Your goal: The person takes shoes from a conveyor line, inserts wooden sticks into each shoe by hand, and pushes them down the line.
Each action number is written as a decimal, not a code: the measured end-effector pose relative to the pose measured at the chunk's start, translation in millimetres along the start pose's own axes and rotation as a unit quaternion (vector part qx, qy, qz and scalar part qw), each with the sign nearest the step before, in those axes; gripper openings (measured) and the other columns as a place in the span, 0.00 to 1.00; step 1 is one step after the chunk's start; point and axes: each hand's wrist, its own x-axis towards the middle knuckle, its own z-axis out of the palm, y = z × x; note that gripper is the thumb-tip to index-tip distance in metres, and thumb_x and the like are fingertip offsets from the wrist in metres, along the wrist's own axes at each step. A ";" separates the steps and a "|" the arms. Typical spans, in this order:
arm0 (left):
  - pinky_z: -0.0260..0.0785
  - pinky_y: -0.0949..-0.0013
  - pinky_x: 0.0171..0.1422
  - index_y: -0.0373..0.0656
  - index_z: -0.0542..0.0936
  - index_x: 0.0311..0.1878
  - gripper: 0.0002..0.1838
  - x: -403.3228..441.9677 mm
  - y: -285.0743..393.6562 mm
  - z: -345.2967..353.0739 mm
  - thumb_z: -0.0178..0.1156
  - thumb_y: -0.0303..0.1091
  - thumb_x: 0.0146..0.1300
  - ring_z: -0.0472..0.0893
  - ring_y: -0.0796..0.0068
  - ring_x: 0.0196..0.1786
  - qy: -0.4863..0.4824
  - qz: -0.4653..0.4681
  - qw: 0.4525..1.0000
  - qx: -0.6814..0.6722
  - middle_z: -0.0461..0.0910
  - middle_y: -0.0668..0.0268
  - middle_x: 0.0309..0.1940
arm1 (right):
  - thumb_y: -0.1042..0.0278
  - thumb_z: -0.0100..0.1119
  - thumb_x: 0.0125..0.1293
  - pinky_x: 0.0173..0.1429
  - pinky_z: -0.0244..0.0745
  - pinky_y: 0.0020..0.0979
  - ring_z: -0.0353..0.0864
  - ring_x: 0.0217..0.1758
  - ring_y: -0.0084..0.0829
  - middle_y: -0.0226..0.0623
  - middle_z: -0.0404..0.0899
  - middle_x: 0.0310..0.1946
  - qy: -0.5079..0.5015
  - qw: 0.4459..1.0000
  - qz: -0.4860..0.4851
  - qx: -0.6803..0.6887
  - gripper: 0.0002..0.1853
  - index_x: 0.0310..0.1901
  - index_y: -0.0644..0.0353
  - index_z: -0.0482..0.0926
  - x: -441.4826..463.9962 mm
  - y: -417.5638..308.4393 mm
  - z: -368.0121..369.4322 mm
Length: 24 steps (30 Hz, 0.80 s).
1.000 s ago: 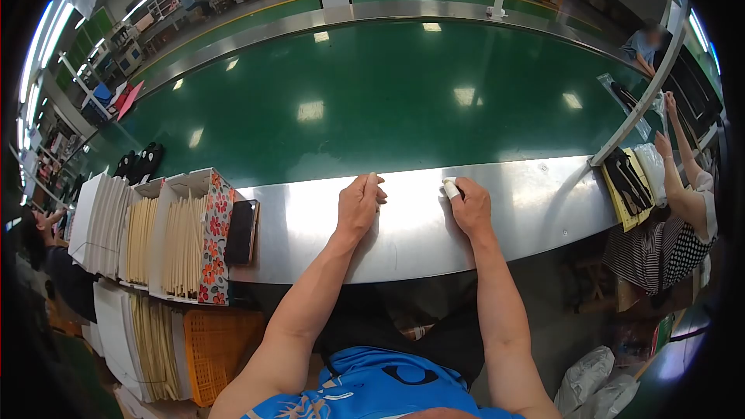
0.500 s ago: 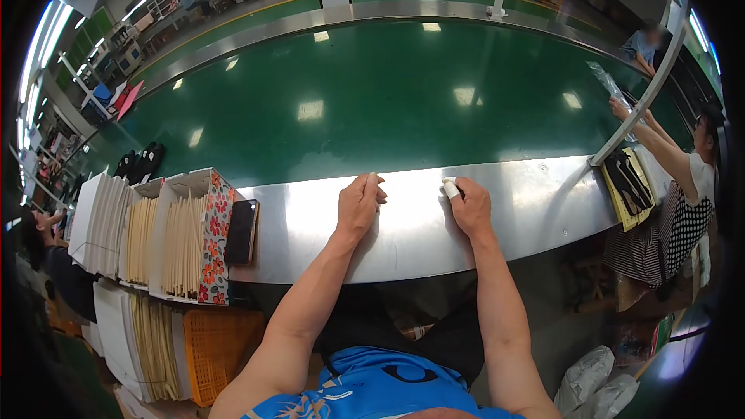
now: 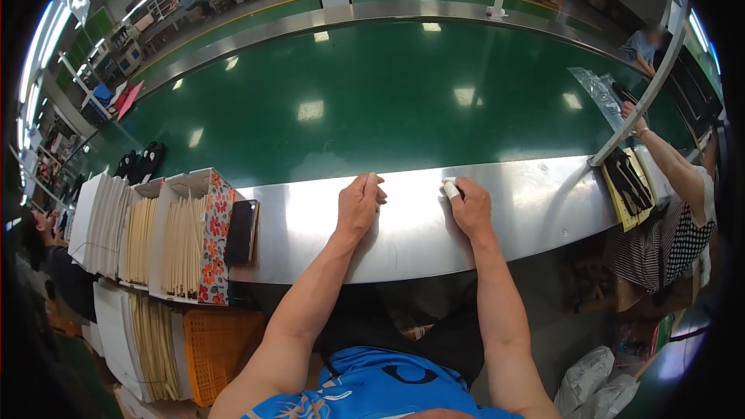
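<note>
On the bare metal ledge in front of me rest both hands, a short gap between them. My left hand is loosely curled, its side on the metal, and I see nothing held in it. To its right, my right hand is also curled, with a white wrap around one digit. Nothing shows in its grip. A dark phone leans against a flower-patterned box, left of my left hand.
Beyond the ledge runs a green conveyor belt. Boxes of paper sheets stand at left, above an orange crate. At right, a co-worker's arm reaches over the belt near a clear plastic bag, behind a metal post.
My hands have not moved. The co-worker at right has lowered their hands toward the belt, and the clear plastic bag has shifted left and down with them.
</note>
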 end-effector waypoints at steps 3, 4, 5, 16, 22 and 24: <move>0.73 0.76 0.39 0.33 0.87 0.51 0.22 -0.4 0.0 0.0 0.53 0.44 0.88 0.79 0.83 0.28 0.001 -0.002 1.000 0.000 0.88 0.64 0.32 | 0.61 0.66 0.75 0.42 0.77 0.46 0.85 0.37 0.52 0.46 0.88 0.36 0.002 1.000 -0.001 0.002 0.13 0.38 0.62 0.86 -0.4 0.1 -0.6; 0.73 0.76 0.39 0.33 0.87 0.51 0.22 0.1 -1.0 0.0 0.53 0.44 0.88 0.79 0.83 0.28 0.001 0.001 1.000 0.001 0.88 0.64 0.32 | 0.61 0.66 0.75 0.42 0.77 0.47 0.85 0.37 0.52 0.46 0.87 0.36 -0.003 1.000 0.002 -0.002 0.13 0.38 0.62 0.86 -0.2 -0.9 -1.3; 0.73 0.76 0.38 0.33 0.87 0.51 0.22 0.5 -2.1 -0.1 0.53 0.44 0.88 0.79 0.83 0.28 0.000 0.005 1.000 0.002 0.88 0.64 0.32 | 0.61 0.66 0.75 0.42 0.77 0.47 0.85 0.37 0.52 0.46 0.87 0.36 -0.003 1.000 0.002 -0.002 0.13 0.38 0.62 0.86 -0.2 -0.9 -1.3; 0.74 0.75 0.38 0.33 0.86 0.51 0.22 0.3 -1.7 0.2 0.53 0.44 0.88 0.79 0.83 0.28 0.000 0.009 1.000 0.010 0.87 0.64 0.31 | 0.60 0.65 0.75 0.42 0.77 0.48 0.84 0.37 0.54 0.46 0.87 0.35 -0.012 1.000 0.001 -0.015 0.13 0.37 0.63 0.85 0.5 -1.6 -2.5; 0.74 0.75 0.38 0.32 0.86 0.50 0.23 0.2 -0.7 0.3 0.53 0.44 0.88 0.80 0.83 0.28 -0.001 0.008 1.000 0.012 0.88 0.64 0.31 | 0.61 0.66 0.75 0.43 0.78 0.47 0.85 0.38 0.53 0.46 0.87 0.36 -0.015 1.000 0.005 -0.014 0.13 0.38 0.63 0.86 0.3 -2.9 -3.2; 0.74 0.75 0.38 0.32 0.86 0.50 0.23 -0.1 0.2 0.5 0.53 0.44 0.88 0.80 0.83 0.28 0.000 0.007 1.000 0.011 0.88 0.64 0.31 | 0.61 0.66 0.75 0.43 0.78 0.47 0.86 0.38 0.53 0.46 0.88 0.37 -0.013 1.000 0.001 -0.018 0.13 0.38 0.63 0.87 0.2 -1.8 -2.5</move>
